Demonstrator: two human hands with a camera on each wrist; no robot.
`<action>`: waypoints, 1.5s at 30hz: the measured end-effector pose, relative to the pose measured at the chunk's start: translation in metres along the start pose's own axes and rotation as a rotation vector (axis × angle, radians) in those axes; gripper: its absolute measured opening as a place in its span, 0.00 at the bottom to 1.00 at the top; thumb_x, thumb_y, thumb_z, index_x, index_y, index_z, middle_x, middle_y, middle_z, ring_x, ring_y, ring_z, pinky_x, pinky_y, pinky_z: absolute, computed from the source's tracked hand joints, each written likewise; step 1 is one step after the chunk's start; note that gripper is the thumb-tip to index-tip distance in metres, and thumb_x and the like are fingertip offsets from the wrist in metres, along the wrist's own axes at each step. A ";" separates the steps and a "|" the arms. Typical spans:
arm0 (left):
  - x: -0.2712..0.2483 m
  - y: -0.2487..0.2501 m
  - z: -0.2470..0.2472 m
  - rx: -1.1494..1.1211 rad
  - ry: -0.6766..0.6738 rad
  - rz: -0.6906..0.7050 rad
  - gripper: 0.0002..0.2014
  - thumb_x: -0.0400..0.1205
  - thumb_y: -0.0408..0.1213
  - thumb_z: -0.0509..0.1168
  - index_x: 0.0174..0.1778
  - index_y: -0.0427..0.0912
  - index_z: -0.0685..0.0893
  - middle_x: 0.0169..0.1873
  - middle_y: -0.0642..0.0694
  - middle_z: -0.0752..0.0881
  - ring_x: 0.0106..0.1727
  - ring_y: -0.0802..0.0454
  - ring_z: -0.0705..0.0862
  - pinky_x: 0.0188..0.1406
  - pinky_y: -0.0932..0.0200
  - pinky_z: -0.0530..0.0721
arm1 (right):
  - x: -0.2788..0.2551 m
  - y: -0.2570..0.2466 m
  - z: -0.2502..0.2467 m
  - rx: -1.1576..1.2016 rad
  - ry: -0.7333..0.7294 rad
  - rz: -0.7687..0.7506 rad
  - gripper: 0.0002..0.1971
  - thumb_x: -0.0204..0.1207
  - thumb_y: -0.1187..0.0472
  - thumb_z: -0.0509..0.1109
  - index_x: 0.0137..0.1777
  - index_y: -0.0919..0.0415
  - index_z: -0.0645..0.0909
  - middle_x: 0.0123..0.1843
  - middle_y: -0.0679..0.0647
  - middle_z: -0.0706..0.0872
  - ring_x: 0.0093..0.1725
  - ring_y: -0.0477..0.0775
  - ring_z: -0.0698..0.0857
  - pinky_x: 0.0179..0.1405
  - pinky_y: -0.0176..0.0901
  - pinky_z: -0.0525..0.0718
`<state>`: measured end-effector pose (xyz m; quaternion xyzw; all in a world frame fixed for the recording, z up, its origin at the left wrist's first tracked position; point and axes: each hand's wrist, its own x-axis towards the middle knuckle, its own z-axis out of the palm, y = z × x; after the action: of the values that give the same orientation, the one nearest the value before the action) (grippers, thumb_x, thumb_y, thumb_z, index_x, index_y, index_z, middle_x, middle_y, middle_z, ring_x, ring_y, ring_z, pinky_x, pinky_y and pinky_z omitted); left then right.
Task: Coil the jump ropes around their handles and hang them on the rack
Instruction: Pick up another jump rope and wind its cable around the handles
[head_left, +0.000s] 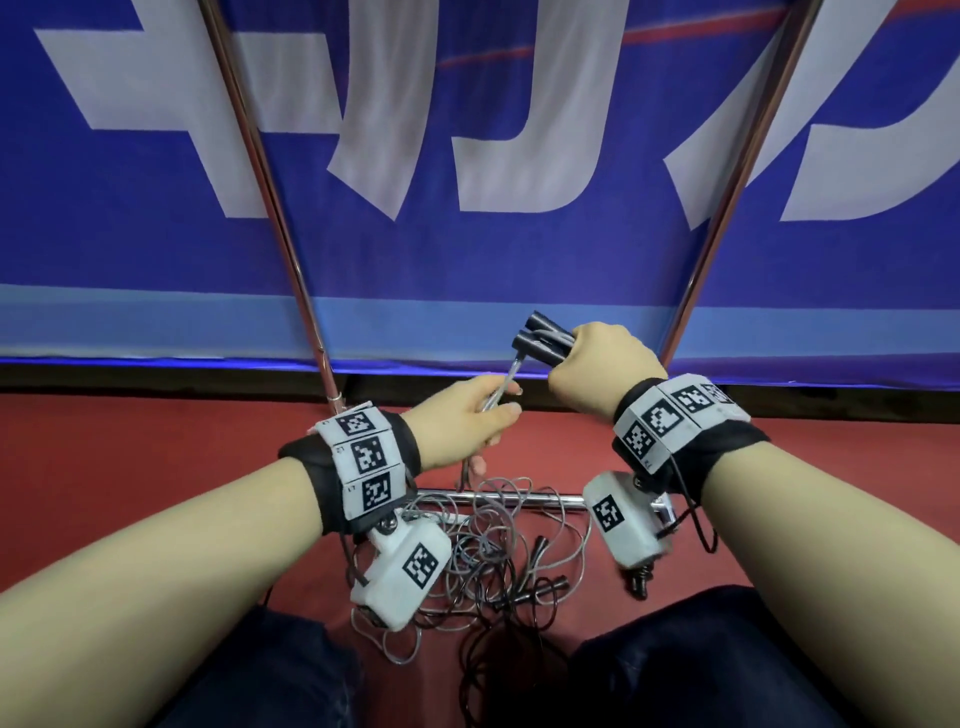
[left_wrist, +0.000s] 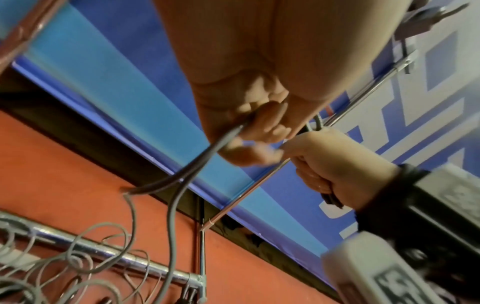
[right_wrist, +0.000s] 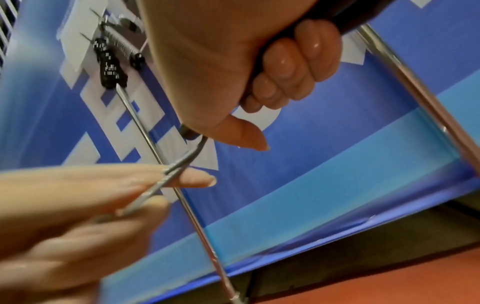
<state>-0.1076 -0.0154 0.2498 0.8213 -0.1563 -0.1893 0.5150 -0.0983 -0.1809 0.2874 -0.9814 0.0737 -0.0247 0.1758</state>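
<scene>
**Observer:** Walk me through what you have, biggest thing first.

**Operator:** Behind everything hangs the blue banner (head_left: 467, 260). In front of it stands the rack (head_left: 249, 156), two chrome uprights rising from a base bar (head_left: 519, 500) on the red floor (head_left: 156, 441). I'm low in front of it, so the hanging rail sits above my view. In the right wrist view I can make out something dark already hanging up on the rack (right_wrist: 110, 67); it's too blurred for me to say whether it is a finished rope.

**Observer:** And the ropes?

**Operator:** A loose tangle of grey ropes (head_left: 493, 561) lies on the floor over the base bar, between my knees, a few dark handles among it. That's the waiting stock, kept within reach.

**Observer:** Your hands?

**Operator:** My right hand (head_left: 605, 366) is closed in a full fist round a pair of black handles (head_left: 540, 338), held side by side so they make one core to wind on. Their rope ends stick out toward my left.

**Observer:** The left?

**Operator:** My left hand (head_left: 462, 421) has its fingers curled round the grey cord (left_wrist: 197, 156) just below the handles, two strands together, trailing down to the pile. I hold it near the exit point to control tension and lay each turn neatly.

**Observer:** Progress?

**Operator:** I'd judge the winding barely begun: I see no turns on the handles.
</scene>
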 end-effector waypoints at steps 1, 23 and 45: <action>0.000 0.000 0.003 0.074 -0.024 -0.018 0.12 0.85 0.37 0.60 0.65 0.44 0.74 0.27 0.47 0.73 0.21 0.56 0.70 0.19 0.63 0.75 | 0.000 0.002 0.000 -0.078 -0.008 -0.010 0.04 0.68 0.62 0.63 0.34 0.57 0.72 0.33 0.54 0.76 0.37 0.62 0.78 0.39 0.43 0.75; 0.000 0.001 -0.038 0.686 -0.029 0.247 0.12 0.78 0.26 0.63 0.42 0.51 0.82 0.23 0.55 0.71 0.28 0.57 0.70 0.33 0.60 0.68 | -0.040 -0.023 0.016 -0.372 -0.248 -0.704 0.05 0.68 0.60 0.65 0.36 0.52 0.70 0.30 0.48 0.74 0.33 0.58 0.74 0.33 0.42 0.71; 0.001 0.008 -0.010 -0.024 0.023 0.050 0.19 0.89 0.43 0.52 0.33 0.40 0.72 0.22 0.49 0.64 0.18 0.57 0.59 0.16 0.66 0.58 | -0.005 0.001 0.003 0.142 0.024 0.016 0.07 0.71 0.61 0.64 0.32 0.56 0.70 0.33 0.54 0.77 0.38 0.64 0.78 0.40 0.43 0.76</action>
<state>-0.1026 -0.0112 0.2605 0.8130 -0.1687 -0.1688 0.5311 -0.1034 -0.1805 0.2845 -0.9655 0.0819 -0.0401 0.2441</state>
